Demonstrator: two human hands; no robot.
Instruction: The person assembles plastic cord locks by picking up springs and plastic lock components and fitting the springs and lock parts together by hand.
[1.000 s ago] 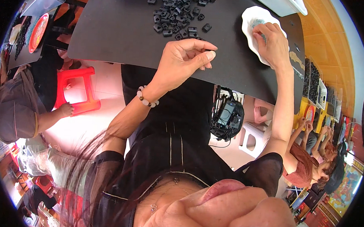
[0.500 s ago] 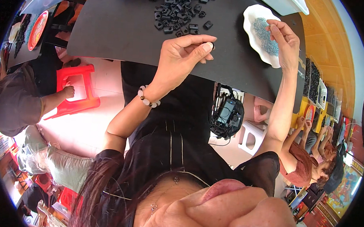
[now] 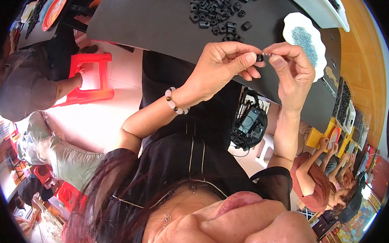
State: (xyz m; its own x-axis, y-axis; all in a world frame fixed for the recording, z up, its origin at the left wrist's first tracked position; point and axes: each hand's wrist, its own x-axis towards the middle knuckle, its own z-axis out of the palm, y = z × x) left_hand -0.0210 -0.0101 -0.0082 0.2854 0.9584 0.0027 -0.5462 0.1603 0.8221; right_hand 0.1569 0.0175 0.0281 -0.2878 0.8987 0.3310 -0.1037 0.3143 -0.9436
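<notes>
My left hand (image 3: 225, 66) is closed, pinching a small black plastic part (image 3: 259, 58) between thumb and fingertips. Against it, the closed fingers of my right hand (image 3: 294, 73) pinch a tiny shiny piece (image 3: 267, 54), too small to name. The fingertips of both hands nearly meet above the table's near edge. Just behind my right hand, a white scalloped dish (image 3: 320, 53) holds many tiny pale-blue pieces (image 3: 304, 41). Farther off, left of the dish, lies a loose pile of similar black parts (image 3: 216, 11) with holes in them.
The dark table (image 3: 138, 19) curves around in front of me. A white bin (image 3: 318, 12) stands at its far right. Below the edge hangs a black bag (image 3: 250, 124) with a device in it. A red stool (image 3: 105, 74) and a seated person are at left; other people work at right.
My right hand has moved left from the dish to my left hand, now with a tiny shiny piece between its fingertips. The table and dish appear shifted right in view.
</notes>
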